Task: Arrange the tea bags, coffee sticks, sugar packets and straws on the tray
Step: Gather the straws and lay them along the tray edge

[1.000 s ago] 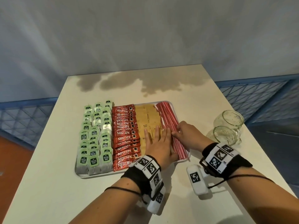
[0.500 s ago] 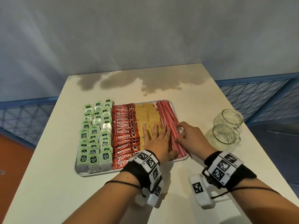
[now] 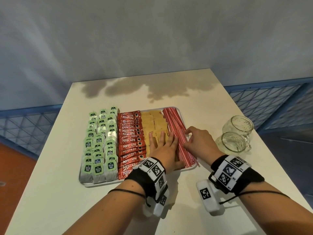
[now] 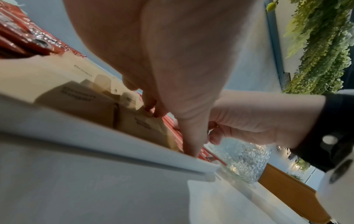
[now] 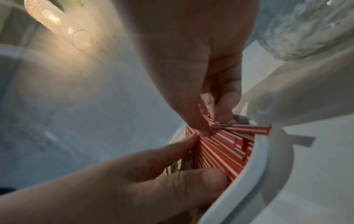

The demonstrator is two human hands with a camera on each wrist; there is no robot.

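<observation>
A white tray (image 3: pixel 135 183) holds four rows: green-tagged tea bags (image 3: pixel 101 141), red coffee sticks (image 3: pixel 131 141), brown sugar packets (image 3: pixel 154 122) and red-and-white straws (image 3: pixel 174 122). My left hand (image 3: pixel 162 146) lies flat on the near sugar packets (image 4: pixel 80 103), fingers straight, its edge against the straws. My right hand (image 3: pixel 189 139) arches over the straws (image 5: pixel 220 148) by the tray's right rim (image 5: pixel 249 171). Its thumb and bent fingertips pinch at them. The near sugar packets are hidden under the left palm.
Two clear glass mugs (image 3: pixel 237 126) (image 3: pixel 232 143) stand on the white table (image 3: pixel 203 102) just right of my right hand. The table's edges drop off on the left and right, and a wall lies beyond the far edge.
Both hands stay on the tray. The left hand has crept slightly forward over the sugar packets, and the right hand has shifted a little along the straws.
</observation>
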